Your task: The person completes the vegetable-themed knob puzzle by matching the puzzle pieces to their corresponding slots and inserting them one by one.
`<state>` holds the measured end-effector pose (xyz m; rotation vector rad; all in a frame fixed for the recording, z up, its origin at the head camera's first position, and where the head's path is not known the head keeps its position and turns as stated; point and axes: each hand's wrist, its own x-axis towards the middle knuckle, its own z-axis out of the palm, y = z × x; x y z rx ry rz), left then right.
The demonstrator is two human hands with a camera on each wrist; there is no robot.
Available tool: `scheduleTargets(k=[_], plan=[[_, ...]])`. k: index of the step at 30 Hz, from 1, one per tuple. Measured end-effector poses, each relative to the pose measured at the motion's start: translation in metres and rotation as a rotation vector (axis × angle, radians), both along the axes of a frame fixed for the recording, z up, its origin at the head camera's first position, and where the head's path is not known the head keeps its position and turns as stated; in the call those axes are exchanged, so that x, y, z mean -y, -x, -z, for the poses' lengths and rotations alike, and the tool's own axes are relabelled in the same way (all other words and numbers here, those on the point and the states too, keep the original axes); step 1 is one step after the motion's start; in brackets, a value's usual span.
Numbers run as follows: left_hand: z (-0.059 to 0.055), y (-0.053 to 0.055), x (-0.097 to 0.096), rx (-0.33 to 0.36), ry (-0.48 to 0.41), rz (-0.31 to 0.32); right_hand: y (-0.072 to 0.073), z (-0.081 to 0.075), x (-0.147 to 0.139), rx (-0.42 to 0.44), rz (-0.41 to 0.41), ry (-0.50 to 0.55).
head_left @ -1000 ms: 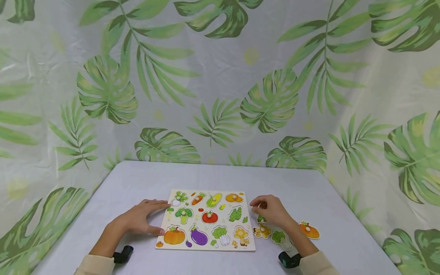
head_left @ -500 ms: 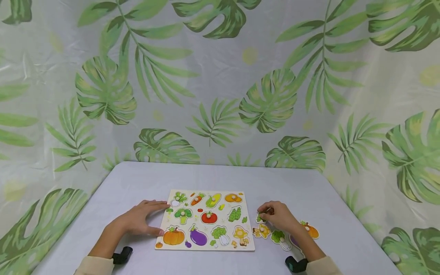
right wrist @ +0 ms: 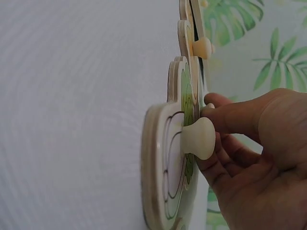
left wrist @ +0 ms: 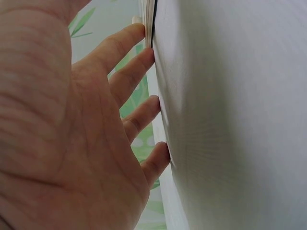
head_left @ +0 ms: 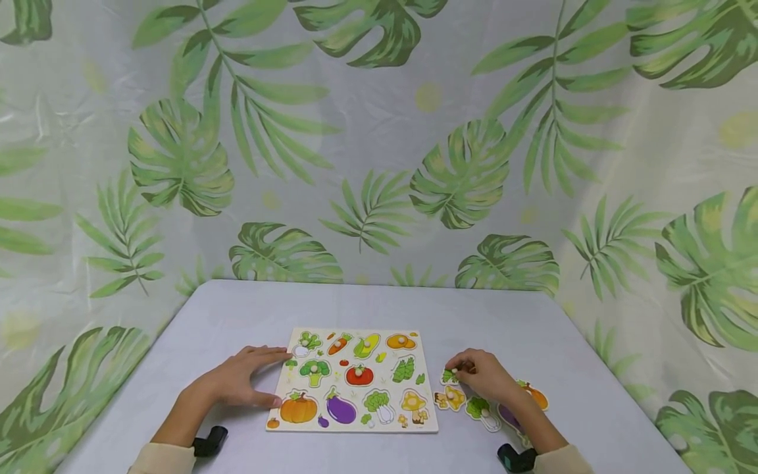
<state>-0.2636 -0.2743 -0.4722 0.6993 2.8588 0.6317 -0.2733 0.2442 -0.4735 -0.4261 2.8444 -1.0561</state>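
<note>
My left hand (head_left: 239, 375) spreads along the left side of a wooden vegetable knob puzzle board (head_left: 349, 428); its fingertips and thumb touch that edge. In the left wrist view, the fingers (left wrist: 139, 115) are extended, two of them against the board's side. Right of the board, my right hand (head_left: 488, 376) pinches the small knob of a green leafy-looking puzzle piece (head_left: 448, 380) lying on the table. From the right wrist, thumb and fingers close around that knob (right wrist: 209, 106), mostly hidden. Nearer the camera is a bok choy piece (right wrist: 175, 153) with a pale knob.
Beside the board's right edge lie a mushroom piece (head_left: 454, 398), the bok choy piece, an eggplant piece (head_left: 508, 415) partly under the right forearm, and a pumpkin piece (head_left: 535, 395). A leaf-patterned curtain (head_left: 379, 145) hangs behind the white table (head_left: 355, 306).
My right hand has moved right and slightly down from the board's edge to the green piece, and its fingers have come together on the knob. The left hand keeps its place.
</note>
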Motion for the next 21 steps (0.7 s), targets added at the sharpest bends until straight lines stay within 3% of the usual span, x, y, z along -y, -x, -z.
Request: scheduleTargets(k=[13, 21], plan=[[-0.0022, -0.0019, -0.001, 0.004, -0.01, -0.002, -0.0001, -0.0005, 0.0025, -0.027, 0.019, -0.042], [-0.0005, -0.0009, -0.0003, 0.001, -0.004, -0.004, 0.0015, 0.0009, 0.0028, -0.075, 0.084, -0.045]])
